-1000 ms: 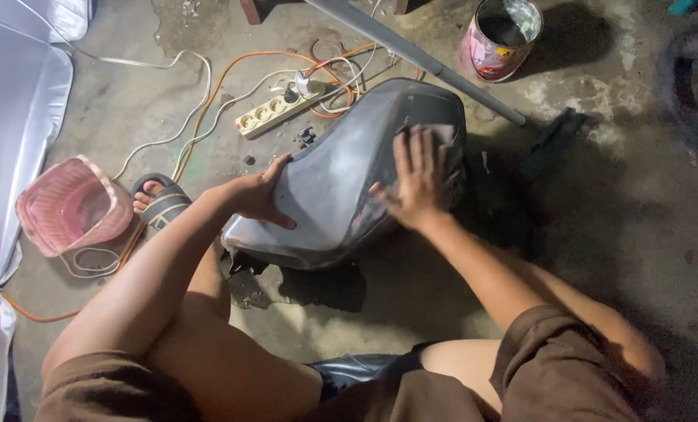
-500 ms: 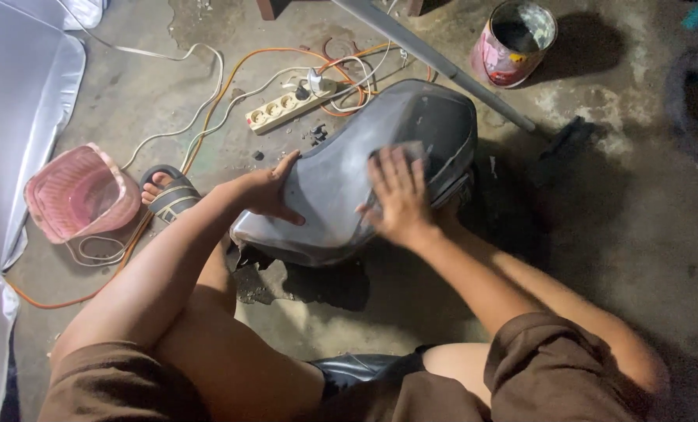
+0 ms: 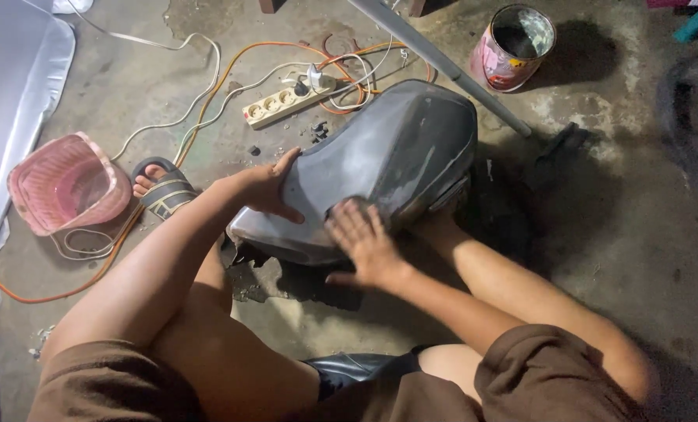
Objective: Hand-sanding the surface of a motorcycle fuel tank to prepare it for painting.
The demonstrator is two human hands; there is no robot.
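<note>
Since the earlier frames the right hand (image 3: 362, 244) has travelled from the far, broad end of the grey moulded panel (image 3: 396, 156) down to its near, narrow end; the left hand (image 3: 267, 187) has kept its place on the panel's left edge.

Head view, sole camera. The panel lies on the concrete floor (image 3: 615, 234) at the middle of the scene, domed side up, its near end between the person's knees. The right hand lies flat on the near slope, fingers spread and extended, palm down, gripping nothing that can be seen; whether something thin is under the palm cannot be told. The left hand is cupped over the left rim, thumb on top and fingers curled round the edge, steadying it.

Handling judgement: the piece looks like a stiff, thin shell, probably light for its bulk, with a dull, smooth skin that would slide under a flat palm. The rolled rims at the left and near edges offer the surest hold; the crown offers none.

Surroundings: a white power strip (image 3: 288, 100) with orange and white cables lies far left of the panel, a pink basket (image 3: 68, 184) at far left, a sandalled foot (image 3: 161, 187) just beside it, and an open tin can (image 3: 513, 47) far right.
</note>
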